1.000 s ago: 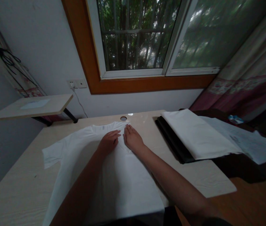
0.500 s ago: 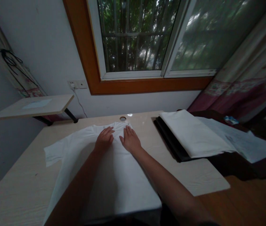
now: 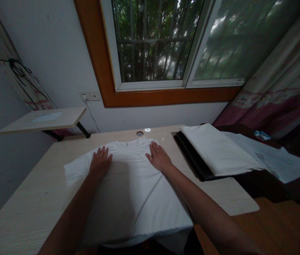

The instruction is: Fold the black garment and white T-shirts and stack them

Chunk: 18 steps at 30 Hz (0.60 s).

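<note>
A white T-shirt [image 3: 139, 184] lies spread on the pale wooden table [image 3: 30, 191], its neckline toward the window and its lower edge reaching the table's near side. My left hand [image 3: 100, 161] rests flat on the shirt near the left shoulder, fingers apart. On the right shoulder lies my right hand [image 3: 159, 156], palm down with the fingers stretched out. The left sleeve sticks out to the side; the right sleeve does not show. A crease runs slantwise across the right half of the shirt.
To the right, folded white cloth [image 3: 216, 150] lies on a black flat item [image 3: 189, 157], beside a clear plastic sheet [image 3: 274, 154]. A small raised shelf [image 3: 70, 118] stands at the back left. Behind the shirt is a round hole [image 3: 139, 134] in the tabletop.
My hands have moved apart, the left one outward to the left shoulder and the right one slightly rightward. The shirt has shifted right, and a slanting crease now shows.
</note>
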Available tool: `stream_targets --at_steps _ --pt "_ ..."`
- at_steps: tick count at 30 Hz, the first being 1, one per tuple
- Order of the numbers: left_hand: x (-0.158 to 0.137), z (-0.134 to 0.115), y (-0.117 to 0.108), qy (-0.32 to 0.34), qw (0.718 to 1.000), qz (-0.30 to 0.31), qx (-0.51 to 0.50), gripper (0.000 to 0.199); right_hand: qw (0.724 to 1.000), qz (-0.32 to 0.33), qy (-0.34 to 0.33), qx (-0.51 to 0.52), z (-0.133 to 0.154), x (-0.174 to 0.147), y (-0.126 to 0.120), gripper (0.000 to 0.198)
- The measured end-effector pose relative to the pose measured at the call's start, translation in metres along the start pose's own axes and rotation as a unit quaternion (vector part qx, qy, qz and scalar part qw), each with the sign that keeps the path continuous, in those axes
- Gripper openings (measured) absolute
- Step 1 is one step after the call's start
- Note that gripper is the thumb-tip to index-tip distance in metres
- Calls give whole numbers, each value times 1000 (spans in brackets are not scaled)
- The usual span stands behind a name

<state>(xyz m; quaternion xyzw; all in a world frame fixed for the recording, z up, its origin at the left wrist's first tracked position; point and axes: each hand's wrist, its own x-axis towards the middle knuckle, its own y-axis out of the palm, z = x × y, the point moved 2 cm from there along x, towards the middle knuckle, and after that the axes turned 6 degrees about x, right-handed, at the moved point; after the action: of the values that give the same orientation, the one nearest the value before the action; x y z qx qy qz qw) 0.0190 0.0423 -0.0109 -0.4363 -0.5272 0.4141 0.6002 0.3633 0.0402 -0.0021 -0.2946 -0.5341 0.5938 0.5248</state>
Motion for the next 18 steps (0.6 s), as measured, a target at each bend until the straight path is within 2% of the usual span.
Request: stream_targets --at_steps 4,9,12,18 --pt "-3 -8 0 -6 1000 -10 1 58 1000 5 12 -5 -9 3 1 72" --pt "5 -3 3 -29 999 38 -3 62 999 24 40 -7 -14 17 5 76" --pt "10 0 3 -25 999 37 1 62 997 35 63 -4 -12 30 6 78" --pt "17 5 5 -26 998 49 -3 62 994 -3 106 -3 -1 45 10 64"
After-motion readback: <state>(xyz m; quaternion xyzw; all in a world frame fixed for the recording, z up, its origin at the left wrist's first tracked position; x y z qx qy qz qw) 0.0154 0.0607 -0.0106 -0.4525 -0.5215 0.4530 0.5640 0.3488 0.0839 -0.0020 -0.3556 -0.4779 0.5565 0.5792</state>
